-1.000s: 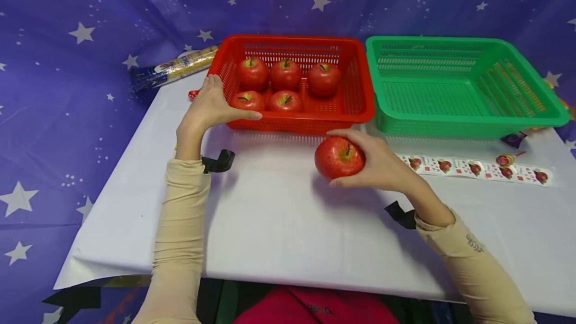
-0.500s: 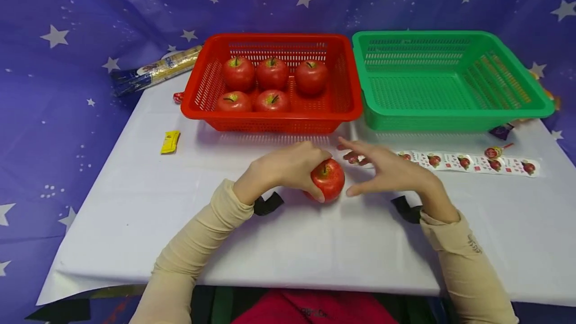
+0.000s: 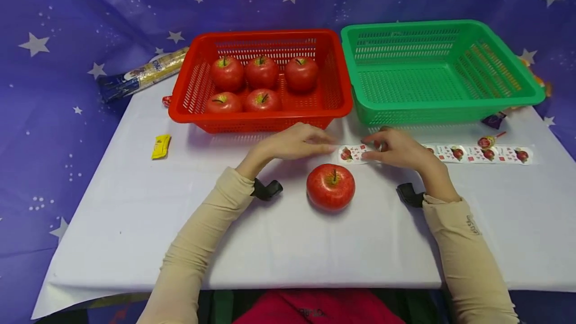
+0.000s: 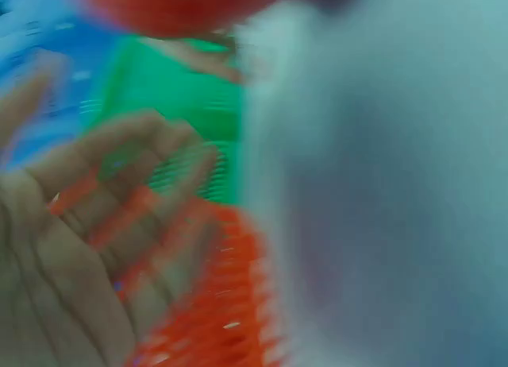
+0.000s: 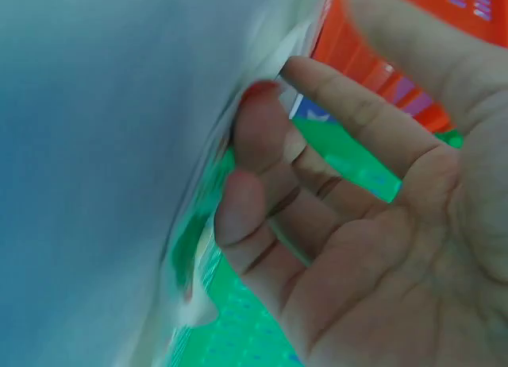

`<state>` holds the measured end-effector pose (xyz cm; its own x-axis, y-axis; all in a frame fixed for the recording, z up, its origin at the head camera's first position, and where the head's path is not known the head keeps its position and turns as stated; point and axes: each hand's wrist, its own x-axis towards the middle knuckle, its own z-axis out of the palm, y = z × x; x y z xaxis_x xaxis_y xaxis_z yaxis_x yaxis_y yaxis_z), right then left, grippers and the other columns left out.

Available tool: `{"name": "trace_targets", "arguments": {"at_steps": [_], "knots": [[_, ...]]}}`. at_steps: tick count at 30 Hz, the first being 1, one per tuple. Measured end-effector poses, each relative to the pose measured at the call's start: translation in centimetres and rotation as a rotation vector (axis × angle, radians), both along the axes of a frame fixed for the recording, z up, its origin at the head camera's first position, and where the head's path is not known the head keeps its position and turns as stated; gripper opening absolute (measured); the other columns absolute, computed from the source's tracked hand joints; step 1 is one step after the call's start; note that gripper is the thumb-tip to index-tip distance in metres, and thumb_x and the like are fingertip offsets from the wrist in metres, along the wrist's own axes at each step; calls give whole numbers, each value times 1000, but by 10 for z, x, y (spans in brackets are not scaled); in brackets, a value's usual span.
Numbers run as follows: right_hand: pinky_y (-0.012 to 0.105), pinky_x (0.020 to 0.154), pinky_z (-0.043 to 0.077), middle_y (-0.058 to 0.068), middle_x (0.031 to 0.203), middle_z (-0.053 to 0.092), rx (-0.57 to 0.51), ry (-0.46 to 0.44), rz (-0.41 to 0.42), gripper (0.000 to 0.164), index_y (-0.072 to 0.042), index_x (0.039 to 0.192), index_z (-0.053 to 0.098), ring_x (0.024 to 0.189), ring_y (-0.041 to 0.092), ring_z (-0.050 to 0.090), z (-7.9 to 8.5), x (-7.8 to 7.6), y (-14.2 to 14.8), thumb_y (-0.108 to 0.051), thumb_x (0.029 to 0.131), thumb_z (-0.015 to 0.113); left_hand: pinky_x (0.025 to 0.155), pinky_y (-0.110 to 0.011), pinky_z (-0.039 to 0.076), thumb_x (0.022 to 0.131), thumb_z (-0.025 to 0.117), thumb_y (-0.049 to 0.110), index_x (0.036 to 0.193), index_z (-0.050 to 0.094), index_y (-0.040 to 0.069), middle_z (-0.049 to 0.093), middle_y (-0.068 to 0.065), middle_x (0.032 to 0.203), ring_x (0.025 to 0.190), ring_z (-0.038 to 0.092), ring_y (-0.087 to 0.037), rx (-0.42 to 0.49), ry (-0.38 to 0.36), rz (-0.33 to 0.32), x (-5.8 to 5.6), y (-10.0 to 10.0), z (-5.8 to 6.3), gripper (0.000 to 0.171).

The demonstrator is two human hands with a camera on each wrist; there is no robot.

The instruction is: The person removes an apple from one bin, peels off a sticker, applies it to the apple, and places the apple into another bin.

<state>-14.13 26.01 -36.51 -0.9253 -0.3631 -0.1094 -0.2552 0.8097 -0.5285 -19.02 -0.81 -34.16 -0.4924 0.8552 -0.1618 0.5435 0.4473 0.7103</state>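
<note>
A red apple (image 3: pixel 330 187) sits alone on the white table, just in front of both hands in the head view. Beyond it lies a strip of apple-printed stickers (image 3: pixel 353 154), its middle hidden under my right hand (image 3: pixel 398 148). The right fingertips are right at the strip's left part; in the right wrist view the fingers (image 5: pixel 262 133) bend loosely with the thumb apart. My left hand (image 3: pixel 297 142) reaches in from the left, fingertips close to the strip's left end. Blurred in the left wrist view, its fingers (image 4: pixel 119 152) are spread and hold nothing.
A red basket (image 3: pixel 270 124) with several apples stands at the back, beside a green basket (image 3: pixel 450 106). A yellow wrapped sweet (image 3: pixel 161 146) lies at left, a lollipop (image 3: pixel 487 142) near the strip's right part. A pasta packet (image 3: pixel 144 74) lies at back left.
The apple went from the right hand to the left hand, then was let go on the table. Both hands have moved to the sticker strip behind it.
</note>
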Motion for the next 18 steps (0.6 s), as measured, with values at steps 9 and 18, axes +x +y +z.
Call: {"name": "trace_targets", "arguments": {"at_steps": [9,18], "knots": [[33,66,40,11,82,56,63,120,139,34,-3,110,68,70,18,50,-6,-4,-27,-14,79,77,72,-21,44,87,70,19,114,65,3,62,-5,91,81,56,-13,-142,-22,173,-12,38,-33,31],[32,63,51,11,94,60,-170,244,130,30,-1,102,58,72,19,63,-5,-7,-40,0,77,76,65,-18,40,96,58,22,95,68,-1,65,-1,70,70,57,-9,59,-343,301,-19,38,-36,25]]}}
